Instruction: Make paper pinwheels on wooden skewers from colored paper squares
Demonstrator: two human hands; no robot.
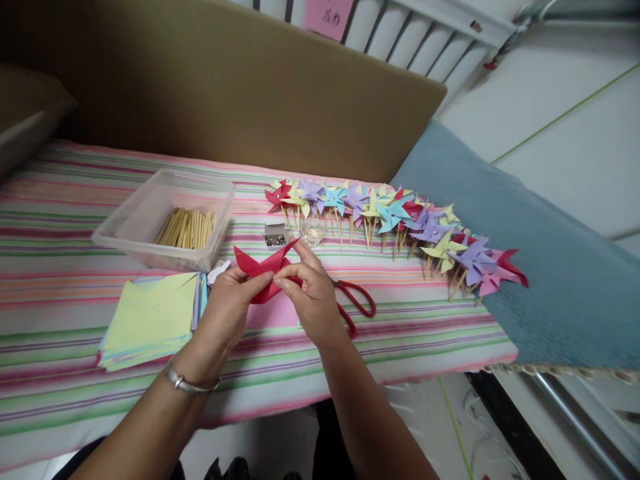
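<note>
Between my two hands is a red paper pinwheel, its corners folded toward the centre. My left hand grips it from the left, thumb on its middle. My right hand pinches at the centre from the other side; whether a small pin is in the fingertips I cannot make out. A pink paper sheet lies on the cloth under the pinwheel. Red-handled scissors rest beside my right hand, their blades hidden by it. Just beyond stand a small open box of pins and a round clear dish.
A clear plastic tub holds many wooden sticks. Cut coloured paper sheets are stacked at left. Finished pinwheels on sticks form a long row at right. Behind the striped tablecloth rises a cardboard panel.
</note>
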